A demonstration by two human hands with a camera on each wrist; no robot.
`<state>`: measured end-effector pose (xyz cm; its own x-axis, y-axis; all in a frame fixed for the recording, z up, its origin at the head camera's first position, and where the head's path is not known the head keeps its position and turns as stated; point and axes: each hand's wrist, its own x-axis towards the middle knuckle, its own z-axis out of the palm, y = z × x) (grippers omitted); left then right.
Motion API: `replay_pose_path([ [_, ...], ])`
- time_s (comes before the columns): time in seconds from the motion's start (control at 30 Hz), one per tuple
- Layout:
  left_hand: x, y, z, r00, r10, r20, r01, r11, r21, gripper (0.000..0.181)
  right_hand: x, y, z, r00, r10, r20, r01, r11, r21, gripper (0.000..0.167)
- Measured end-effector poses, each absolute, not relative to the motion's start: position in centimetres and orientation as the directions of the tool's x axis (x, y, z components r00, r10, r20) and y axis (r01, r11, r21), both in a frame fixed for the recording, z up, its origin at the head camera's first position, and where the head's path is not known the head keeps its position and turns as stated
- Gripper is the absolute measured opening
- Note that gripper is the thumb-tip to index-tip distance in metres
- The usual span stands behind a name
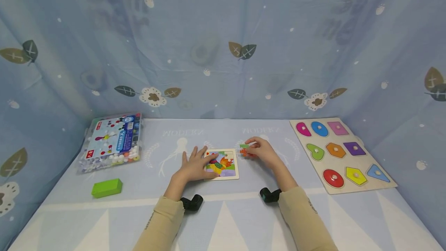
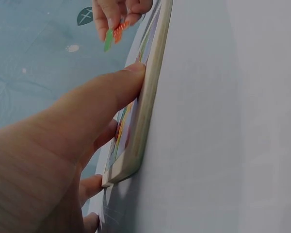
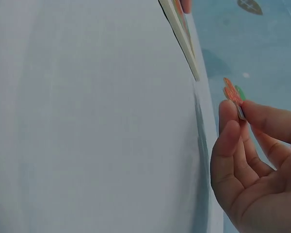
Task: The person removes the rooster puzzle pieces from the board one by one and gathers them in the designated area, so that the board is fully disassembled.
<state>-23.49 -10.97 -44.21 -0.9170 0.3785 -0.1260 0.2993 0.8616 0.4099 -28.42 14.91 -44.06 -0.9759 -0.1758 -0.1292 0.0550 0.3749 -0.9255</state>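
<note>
A small jigsaw puzzle in a pale wooden frame [image 1: 237, 165] lies flat at the middle of the table, with a colourful picture in it. Across its left side rests my left hand [image 1: 196, 166], fingers spread; in the left wrist view the thumb [image 2: 121, 85] presses on the near border. To the right of the frame, my right hand [image 1: 262, 152] pinches a small orange and green puzzle piece [image 3: 233, 92] between thumb and fingertips. The piece [image 2: 117, 35] is held up off the table, apart from the frame. Part of the picture is hidden under my left hand.
On the right lies a wooden shape board [image 1: 325, 162] with several coloured knobbed shapes. A clear plastic box [image 1: 111, 142] of small coloured parts stands at the back left, and a green block [image 1: 107, 188] lies in front of it. Patterned fabric [image 1: 223, 49] hangs behind.
</note>
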Motion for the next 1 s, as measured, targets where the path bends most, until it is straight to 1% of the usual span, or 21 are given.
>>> replay_pose_path([
  [0.23,-23.5,-11.0,-44.2,-0.917,0.380,-0.124,0.300,0.859,0.415,0.069,-28.1,16.8,-43.9,-0.986,-0.104,-0.133,0.087,0.362,-0.928,0.034],
  [0.47,-23.7,-11.2,-44.3,-0.918,0.372,-0.139,0.289,0.865,0.410,0.071,-27.9,18.6,-43.7,-0.990,-0.093,-0.102,0.071,0.290,-0.954,0.036],
  [0.6,-23.7,-11.2,-44.4,-0.917,0.373,-0.140,0.288,0.864,0.414,0.071,-27.7,19.5,-43.8,-0.993,-0.067,-0.100,0.077,0.281,-0.957,0.040],
  [0.8,-23.7,-11.1,-44.5,-0.916,0.375,-0.146,0.289,0.865,0.410,0.071,-27.5,20.7,-44.1,-0.993,-0.012,-0.120,0.111,0.292,-0.950,0.039],
  [1.0,-23.7,-11.1,-44.4,-0.916,0.374,-0.145,0.288,0.864,0.413,0.070,-27.4,21.6,-44.0,-0.990,0.021,-0.141,0.142,0.258,-0.956,0.039],
])
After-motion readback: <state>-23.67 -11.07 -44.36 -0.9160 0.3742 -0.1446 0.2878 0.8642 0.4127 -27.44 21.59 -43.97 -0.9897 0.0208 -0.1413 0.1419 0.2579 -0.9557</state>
